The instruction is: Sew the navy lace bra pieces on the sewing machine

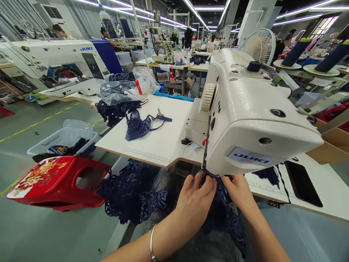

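A white sewing machine (261, 105) stands over both my hands. My left hand (196, 196), with a bracelet at the wrist, has its fingers closed on a dark blue lace bra piece (227, 207) under the machine head. Pressed to the same lace from the other side is my right hand (236, 189); its fingertips are hidden behind the machine. The lace hangs down between my forearms. On the white table, left of the machine, lies a navy lace bra (137, 125) with a strap and small scissors-like metal tool (159, 112).
A heap of navy lace (128, 189) fills a bin below the table's left edge. A red stool (58, 182) and a clear plastic box (49, 142) are on the floor. A black phone (303, 183) lies on the right tabletop. Bagged straps (117, 91) sit at the far corner.
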`<state>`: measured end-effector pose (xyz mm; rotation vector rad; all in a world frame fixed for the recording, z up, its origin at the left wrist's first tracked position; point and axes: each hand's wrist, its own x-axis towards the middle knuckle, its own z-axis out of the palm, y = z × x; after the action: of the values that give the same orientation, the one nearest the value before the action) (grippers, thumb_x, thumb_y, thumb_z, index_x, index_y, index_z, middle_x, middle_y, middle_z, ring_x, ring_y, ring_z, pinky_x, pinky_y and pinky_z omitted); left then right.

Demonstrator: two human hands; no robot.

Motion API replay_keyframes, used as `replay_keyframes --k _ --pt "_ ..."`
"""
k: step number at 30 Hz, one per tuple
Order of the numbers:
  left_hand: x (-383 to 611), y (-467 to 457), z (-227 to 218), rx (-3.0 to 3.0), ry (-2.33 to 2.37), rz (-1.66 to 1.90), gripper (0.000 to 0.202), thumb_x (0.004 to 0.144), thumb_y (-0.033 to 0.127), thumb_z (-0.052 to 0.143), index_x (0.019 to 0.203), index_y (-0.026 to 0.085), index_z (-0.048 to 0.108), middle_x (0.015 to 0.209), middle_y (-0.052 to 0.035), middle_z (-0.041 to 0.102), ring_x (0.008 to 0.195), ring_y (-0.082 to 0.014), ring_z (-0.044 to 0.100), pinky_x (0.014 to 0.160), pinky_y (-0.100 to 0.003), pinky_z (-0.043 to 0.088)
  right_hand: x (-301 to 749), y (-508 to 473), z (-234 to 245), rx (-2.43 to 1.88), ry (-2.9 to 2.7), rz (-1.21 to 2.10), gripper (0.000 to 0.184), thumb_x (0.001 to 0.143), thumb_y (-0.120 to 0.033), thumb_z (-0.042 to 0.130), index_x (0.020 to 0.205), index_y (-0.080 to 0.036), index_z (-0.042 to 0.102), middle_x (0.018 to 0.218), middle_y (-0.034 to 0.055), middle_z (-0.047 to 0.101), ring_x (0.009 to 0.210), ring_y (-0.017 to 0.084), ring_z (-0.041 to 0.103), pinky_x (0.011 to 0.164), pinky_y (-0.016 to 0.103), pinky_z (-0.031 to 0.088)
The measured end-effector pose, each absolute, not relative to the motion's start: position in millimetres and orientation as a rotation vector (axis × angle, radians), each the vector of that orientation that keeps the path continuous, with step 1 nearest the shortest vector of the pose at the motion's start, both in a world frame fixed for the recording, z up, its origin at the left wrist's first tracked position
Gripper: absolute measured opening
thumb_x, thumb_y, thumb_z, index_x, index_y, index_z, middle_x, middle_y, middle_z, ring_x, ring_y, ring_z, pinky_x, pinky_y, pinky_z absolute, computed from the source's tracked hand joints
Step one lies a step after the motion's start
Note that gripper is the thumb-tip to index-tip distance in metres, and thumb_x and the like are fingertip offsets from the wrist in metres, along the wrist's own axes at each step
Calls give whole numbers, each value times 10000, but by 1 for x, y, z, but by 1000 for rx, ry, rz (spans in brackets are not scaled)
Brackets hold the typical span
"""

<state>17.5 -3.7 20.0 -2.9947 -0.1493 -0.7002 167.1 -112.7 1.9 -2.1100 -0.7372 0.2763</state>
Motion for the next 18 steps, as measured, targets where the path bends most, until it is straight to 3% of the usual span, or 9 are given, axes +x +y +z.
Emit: replay_keyframes --k 12,18 --pt "20 -10 20 -2932 -182 -670 309 992 175 405 1256 186 565 1181 -31 598 1128 -199 514 942 -352 335 170 -115 -3 -2155 -865 203 298 898 -434 438 770 -203 578 650 26 608 561 197 511 542 284 378" --pt "20 -9 21 -2951 -168 -656 316 980 155 420 1261 180 563 1193 -20 593 1134 -208 508 941 -356 322 170 -116 0 -2205 -866 242 368 893 -452 426 590 -245 436 444 -41 360 408 154 344 449 277 242"
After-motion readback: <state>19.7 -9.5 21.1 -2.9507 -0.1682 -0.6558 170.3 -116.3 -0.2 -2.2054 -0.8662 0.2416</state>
